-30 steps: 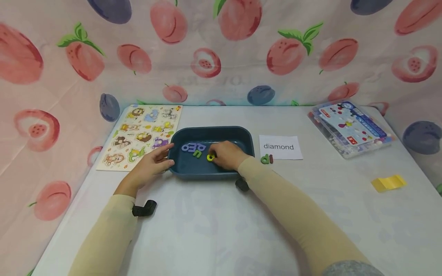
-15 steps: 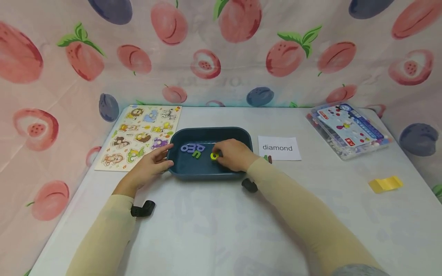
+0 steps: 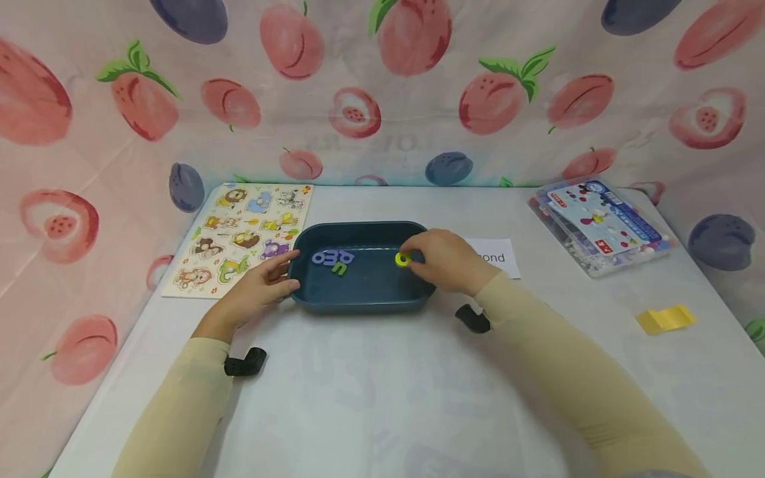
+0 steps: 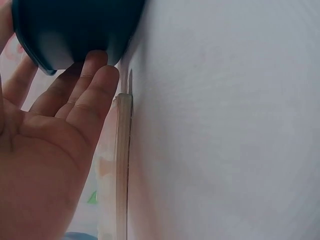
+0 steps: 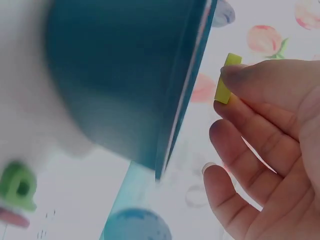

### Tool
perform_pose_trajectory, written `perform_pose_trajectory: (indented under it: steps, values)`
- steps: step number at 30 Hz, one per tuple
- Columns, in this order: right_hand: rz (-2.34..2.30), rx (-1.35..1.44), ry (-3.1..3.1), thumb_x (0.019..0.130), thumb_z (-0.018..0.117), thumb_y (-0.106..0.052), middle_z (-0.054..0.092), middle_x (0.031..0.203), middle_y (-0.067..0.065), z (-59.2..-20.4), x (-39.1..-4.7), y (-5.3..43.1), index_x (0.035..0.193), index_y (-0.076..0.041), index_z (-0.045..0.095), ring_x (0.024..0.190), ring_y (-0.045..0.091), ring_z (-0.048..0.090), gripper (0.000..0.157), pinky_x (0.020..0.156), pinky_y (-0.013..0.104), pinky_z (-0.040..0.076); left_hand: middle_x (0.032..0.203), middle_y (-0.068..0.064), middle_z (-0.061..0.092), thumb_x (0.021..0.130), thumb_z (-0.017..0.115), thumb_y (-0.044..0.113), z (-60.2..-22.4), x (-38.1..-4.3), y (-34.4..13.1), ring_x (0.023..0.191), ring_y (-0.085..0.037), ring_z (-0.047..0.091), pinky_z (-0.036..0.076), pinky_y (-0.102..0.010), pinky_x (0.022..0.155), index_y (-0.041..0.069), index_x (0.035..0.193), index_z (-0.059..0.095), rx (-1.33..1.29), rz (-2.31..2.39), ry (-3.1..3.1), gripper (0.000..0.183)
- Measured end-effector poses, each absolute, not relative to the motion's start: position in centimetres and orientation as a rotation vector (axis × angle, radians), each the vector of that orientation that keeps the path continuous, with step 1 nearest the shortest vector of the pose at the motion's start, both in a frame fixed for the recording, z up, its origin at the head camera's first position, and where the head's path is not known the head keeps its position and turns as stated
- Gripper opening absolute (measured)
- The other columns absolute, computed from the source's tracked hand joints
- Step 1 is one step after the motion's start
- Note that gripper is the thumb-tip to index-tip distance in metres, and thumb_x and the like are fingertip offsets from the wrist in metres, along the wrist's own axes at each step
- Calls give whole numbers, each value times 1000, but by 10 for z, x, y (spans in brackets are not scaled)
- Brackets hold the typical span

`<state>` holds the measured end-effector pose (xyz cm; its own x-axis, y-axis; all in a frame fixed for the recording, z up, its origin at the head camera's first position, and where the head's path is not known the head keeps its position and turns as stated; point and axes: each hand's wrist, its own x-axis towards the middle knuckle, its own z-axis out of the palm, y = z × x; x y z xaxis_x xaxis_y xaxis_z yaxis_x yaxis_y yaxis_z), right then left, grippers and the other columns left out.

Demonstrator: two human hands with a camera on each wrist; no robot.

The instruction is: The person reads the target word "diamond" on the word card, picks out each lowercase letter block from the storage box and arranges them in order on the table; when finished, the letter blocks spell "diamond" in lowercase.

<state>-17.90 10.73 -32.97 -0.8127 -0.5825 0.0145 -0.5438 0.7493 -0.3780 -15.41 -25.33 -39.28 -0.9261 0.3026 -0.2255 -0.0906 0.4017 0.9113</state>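
Observation:
My right hand point(image 3: 445, 260) pinches a yellow ring-shaped letter point(image 3: 402, 259) between thumb and forefinger, over the right end of a dark blue tray point(image 3: 358, 308). The right wrist view shows the letter edge-on, up beyond the tray rim, the other fingers loosely bent. My left hand point(image 3: 257, 292) touches the tray's left end; in the left wrist view its extended fingers point(image 4: 95, 100) lie against the tray wall. Inside the tray, several purple letters point(image 3: 325, 257) and a green n point(image 3: 339, 269) lie toward the left.
A word card point(image 3: 505, 257) is partly covered by my right hand. In the right wrist view a green letter d point(image 5: 19, 185) and a reddish letter point(image 5: 12, 217) lie near it. Around stand an animal puzzle board point(image 3: 239, 239), a bead box point(image 3: 603, 226) and a yellow strip point(image 3: 666, 319).
My right hand has lifted the yellow letter and carried it rightward, from the middle of the tray to its right rim, now covering part of the card. The left hand stays put.

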Motion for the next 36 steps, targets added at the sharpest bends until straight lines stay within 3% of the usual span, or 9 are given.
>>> perform_pose_trajectory:
  steps: [11, 36]
  values:
    - [-493, -837, 2910, 93, 72, -12, 71, 106, 11, -328, -176, 150, 117, -5, 74, 99, 29, 63, 25, 85, 44, 52, 160, -25, 26, 102, 61, 19, -392, -153, -253, 143, -43, 30, 33, -57, 109, 17, 160, 28, 184, 1524, 2313, 67]
    - [-528, -564, 2880, 93, 69, -11, 71, 106, 16, -362, -174, 216, 114, -4, 73, 98, 34, 61, 23, 90, 52, 47, 161, -22, 26, 102, 60, 19, -398, -155, -255, 144, -41, 30, 35, -58, 108, 20, 160, 28, 172, 1521, 2310, 66]
